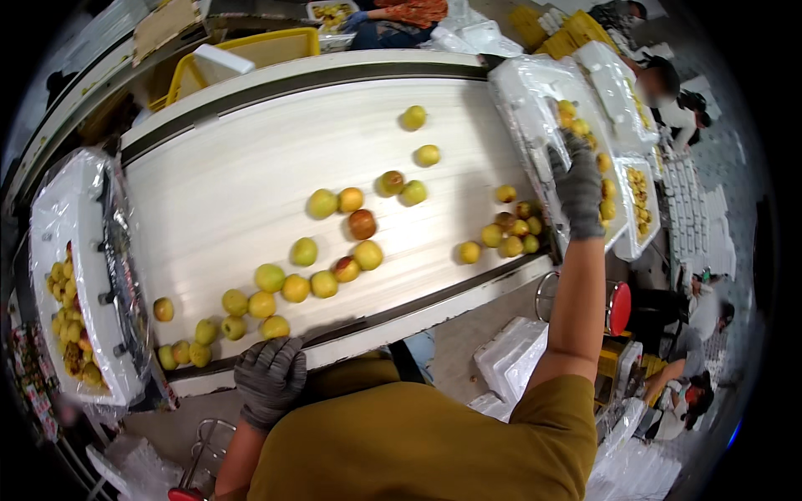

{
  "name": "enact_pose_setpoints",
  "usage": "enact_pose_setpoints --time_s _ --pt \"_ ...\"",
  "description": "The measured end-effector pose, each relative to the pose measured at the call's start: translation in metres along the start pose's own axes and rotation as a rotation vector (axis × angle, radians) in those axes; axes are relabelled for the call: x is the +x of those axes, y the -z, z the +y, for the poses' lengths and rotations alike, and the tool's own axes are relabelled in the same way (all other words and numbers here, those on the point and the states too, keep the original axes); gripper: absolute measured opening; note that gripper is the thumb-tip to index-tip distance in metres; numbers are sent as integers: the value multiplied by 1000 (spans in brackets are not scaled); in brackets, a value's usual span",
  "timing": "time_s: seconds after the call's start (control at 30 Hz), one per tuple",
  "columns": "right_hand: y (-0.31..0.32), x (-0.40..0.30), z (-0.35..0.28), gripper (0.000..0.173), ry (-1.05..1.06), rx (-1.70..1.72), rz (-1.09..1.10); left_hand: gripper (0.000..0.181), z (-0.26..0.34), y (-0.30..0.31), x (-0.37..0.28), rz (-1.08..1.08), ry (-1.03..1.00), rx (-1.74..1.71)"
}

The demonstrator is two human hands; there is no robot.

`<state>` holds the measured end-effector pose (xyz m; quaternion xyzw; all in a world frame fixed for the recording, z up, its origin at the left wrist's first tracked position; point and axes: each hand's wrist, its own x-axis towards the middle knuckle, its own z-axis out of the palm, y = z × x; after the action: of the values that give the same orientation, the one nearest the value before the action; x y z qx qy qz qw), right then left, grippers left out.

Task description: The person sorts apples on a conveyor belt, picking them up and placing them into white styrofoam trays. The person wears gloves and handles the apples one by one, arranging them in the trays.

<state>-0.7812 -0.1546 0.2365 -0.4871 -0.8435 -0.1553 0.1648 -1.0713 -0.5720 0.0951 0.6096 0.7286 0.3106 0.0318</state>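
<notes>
My left hand [270, 379], in a grey knit glove, rests at the near rail of a white conveyor belt [238, 181]. A yellow fruit [276, 327] lies just beyond its fingers; whether it holds anything does not show. My right hand [578, 181], gloved alike, reaches over a plastic-wrapped white foam box [532, 94] at the belt's right end. Round yellow fruits [607, 208] lie in that box beside the hand; its fingertips are partly hidden. Green, yellow and reddish jujube-like fruits [324, 284] are scattered on the belt, with a cluster [512, 244] at its near right corner.
Another wrapped foam box of fruit [84, 263] stands at the left end. Beyond the far rail is a yellow crate [276, 42]. Red stools [618, 308] and foam boxes [514, 357] stand below. Other people work at the top and right, one with a blue glove [356, 20].
</notes>
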Motion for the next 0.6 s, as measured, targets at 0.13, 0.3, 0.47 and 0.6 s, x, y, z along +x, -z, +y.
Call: enact_pose_setpoints --time_s 0.13,0.3,0.47,0.6 --pt "2 -90 -116 17 623 417 -412 24 -5 5 -1 -20 -48 -24" --pt "9 -164 -210 37 735 806 -711 22 -19 22 -17 46 26 -29" --pt "2 -184 -252 45 767 790 -666 24 -29 25 -35 109 72 39" --pt "-1 -181 -263 50 802 786 -733 25 -26 27 -34 76 91 22"
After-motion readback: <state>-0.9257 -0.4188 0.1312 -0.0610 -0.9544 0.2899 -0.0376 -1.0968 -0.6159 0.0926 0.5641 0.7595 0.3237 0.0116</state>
